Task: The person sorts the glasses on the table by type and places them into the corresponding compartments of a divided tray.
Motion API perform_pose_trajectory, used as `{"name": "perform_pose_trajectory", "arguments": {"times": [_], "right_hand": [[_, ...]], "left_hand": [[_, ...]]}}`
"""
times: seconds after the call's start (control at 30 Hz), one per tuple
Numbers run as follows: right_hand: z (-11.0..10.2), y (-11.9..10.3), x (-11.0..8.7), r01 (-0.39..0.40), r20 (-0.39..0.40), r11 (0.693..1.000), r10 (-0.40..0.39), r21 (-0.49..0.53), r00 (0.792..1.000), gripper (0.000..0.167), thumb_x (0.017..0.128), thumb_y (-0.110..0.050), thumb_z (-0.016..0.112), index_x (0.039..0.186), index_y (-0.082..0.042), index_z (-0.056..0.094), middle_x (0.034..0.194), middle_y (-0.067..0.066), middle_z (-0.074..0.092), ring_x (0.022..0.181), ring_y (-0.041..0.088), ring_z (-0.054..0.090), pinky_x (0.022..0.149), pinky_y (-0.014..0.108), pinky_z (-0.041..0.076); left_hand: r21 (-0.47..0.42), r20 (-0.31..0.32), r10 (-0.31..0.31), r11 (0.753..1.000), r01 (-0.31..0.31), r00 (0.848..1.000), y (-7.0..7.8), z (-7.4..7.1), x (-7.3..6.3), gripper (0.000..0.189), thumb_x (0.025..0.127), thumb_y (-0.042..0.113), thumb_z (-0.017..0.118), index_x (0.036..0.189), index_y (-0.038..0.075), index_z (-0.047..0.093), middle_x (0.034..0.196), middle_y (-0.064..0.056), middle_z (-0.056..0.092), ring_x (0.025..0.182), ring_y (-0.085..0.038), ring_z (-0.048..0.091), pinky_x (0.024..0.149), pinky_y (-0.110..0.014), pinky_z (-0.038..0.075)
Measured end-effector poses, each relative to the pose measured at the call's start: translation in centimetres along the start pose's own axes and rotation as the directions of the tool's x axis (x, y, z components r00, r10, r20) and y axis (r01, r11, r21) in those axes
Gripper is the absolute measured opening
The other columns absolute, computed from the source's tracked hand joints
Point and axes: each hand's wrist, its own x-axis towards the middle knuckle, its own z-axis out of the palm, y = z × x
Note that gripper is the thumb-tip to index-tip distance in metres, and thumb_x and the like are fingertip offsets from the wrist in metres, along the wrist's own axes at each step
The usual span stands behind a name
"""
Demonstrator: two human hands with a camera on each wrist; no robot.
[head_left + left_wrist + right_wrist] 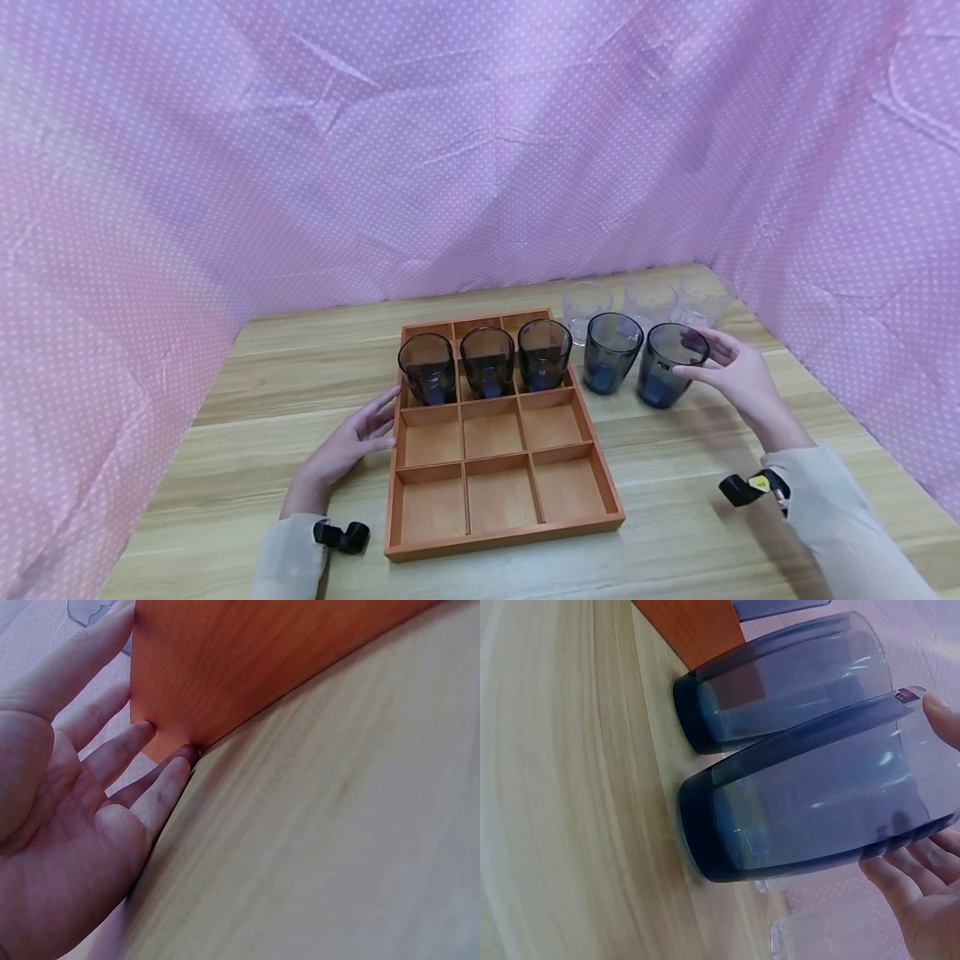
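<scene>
My right hand [738,375] grips a dark blue-grey glass [662,379] near its rim, thumb on the near side and fingers behind. In the right wrist view this glass [810,795] stands upright close over the table. Another dark glass [609,354] is beside it, just right of the wooden compartment tray [431,546]. Fingertips of my left hand [348,446] touch the tray's left side, and the left wrist view shows its fingers extended against the orange-brown wall [225,667]. Three dark glasses stand in a row across the tray, among them the left one [427,371].
Three clear glasses, one of them a clear tumbler [587,312], stand at the back right behind the dark ones. The wooden table [300,358] ends at a pink dotted cloth [420,167] hanging at the back and sides. Bare compartments fill the tray's two near rows.
</scene>
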Motion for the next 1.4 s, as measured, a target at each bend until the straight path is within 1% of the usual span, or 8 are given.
{"name": "perform_pose_trajectory", "arguments": {"times": [0.33,0.57,0.7,0.77,0.9,1.1,1.23,1.4], "right_hand": [[0.1,-1.3,-1.4,0.034,0.014,0.999,-0.034,0.037,0.999,0.065,0.079,-0.01,0.08,0.138,-0.01,0.052,0.109,-0.033,0.064,0.102,-0.022,0.054,0.084,0.0,0.039],[0.7,-2.8,-2.4,0.043,0.045,0.996,-0.047,0.078,0.998,0.066,0.078,-0.005,0.079,0.138,-0.007,0.052,0.11,-0.029,0.066,0.105,-0.018,0.057,0.086,0.002,0.041],[1.1,-3.7,-2.9,0.071,0.07,0.991,-0.08,0.116,0.994,0.063,0.078,-0.002,0.079,0.136,-0.007,0.054,0.113,-0.024,0.068,0.107,-0.015,0.058,0.086,0.004,0.043],[1.4,-4.1,-3.2,0.094,0.083,0.987,-0.106,0.128,0.991,0.063,0.078,-0.001,0.078,0.136,-0.006,0.055,0.114,-0.022,0.068,0.108,-0.014,0.058,0.086,0.005,0.044],[2.1,-5.1,-3.6,0.126,0.095,0.98,-0.142,0.156,0.985,0.063,0.076,0.002,0.078,0.134,-0.005,0.055,0.114,-0.022,0.068,0.109,-0.013,0.059,0.083,0.007,0.048],[3.5,-6.8,-4.1,0.11,0.13,0.968,-0.142,0.228,0.981,0.062,0.075,0.004,0.078,0.133,-0.008,0.057,0.115,-0.021,0.068,0.107,-0.009,0.061,0.081,0.011,0.051],[4.7,-7.8,-4.2,0.098,0.165,0.96,-0.144,0.262,0.976,0.064,0.074,0.006,0.078,0.132,-0.008,0.057,0.117,-0.02,0.067,0.107,-0.006,0.062,0.082,0.013,0.052],[6.4,-9.1,-4.3,0.064,0.212,0.97,-0.116,0.237,0.97,0.068,0.072,0.002,0.081,0.134,-0.004,0.055,0.114,-0.022,0.066,0.105,-0.005,0.063,0.083,0.015,0.053]], "left_hand": [[0.015,-0.009,-0.017,1.0,0.017,1.0,-0.1,0.1,-0.2,0.078,0.093,0.012,0.063,0.156,0.016,0.016,0.16,-0.025,0.013,0.145,-0.046,0.019,0.1,-0.008,0.035],[0.004,-0.001,-0.004,1.0,0.004,1.0,-0.1,0.2,-0.2,0.079,0.093,0.011,0.063,0.156,0.014,0.016,0.16,-0.026,0.013,0.145,-0.047,0.018,0.1,-0.009,0.035],[-0.014,0.008,0.018,1.0,-0.017,1.0,-0.2,0.4,-0.1,0.079,0.093,0.009,0.062,0.156,0.011,0.015,0.159,-0.027,0.012,0.145,-0.047,0.017,0.101,-0.01,0.036],[-0.007,0.013,0.027,1.0,-0.026,1.0,-0.3,0.5,0.0,0.079,0.093,0.009,0.062,0.156,0.009,0.014,0.159,-0.029,0.012,0.144,-0.049,0.018,0.105,-0.016,0.038],[0.007,0.004,0.003,1.0,-0.003,1.0,-0.2,0.5,0.1,0.079,0.093,0.01,0.062,0.156,0.012,0.015,0.16,-0.026,0.012,0.145,-0.047,0.018,0.105,-0.016,0.036],[0.007,-0.001,-0.009,1.0,0.009,1.0,-0.2,0.5,0.0,0.079,0.093,0.01,0.063,0.157,0.014,0.015,0.16,-0.025,0.012,0.145,-0.046,0.018,0.101,-0.009,0.036],[0.023,-0.009,-0.018,1.0,0.018,1.0,-0.2,0.4,-0.2,0.079,0.093,0.012,0.063,0.157,0.016,0.016,0.161,-0.024,0.013,0.146,-0.045,0.019,0.104,-0.013,0.036],[0.036,-0.014,-0.019,0.999,0.019,1.0,-0.2,0.3,-0.2,0.078,0.094,0.013,0.063,0.156,0.017,0.017,0.16,-0.024,0.014,0.146,-0.045,0.02,0.106,-0.017,0.036]]}}
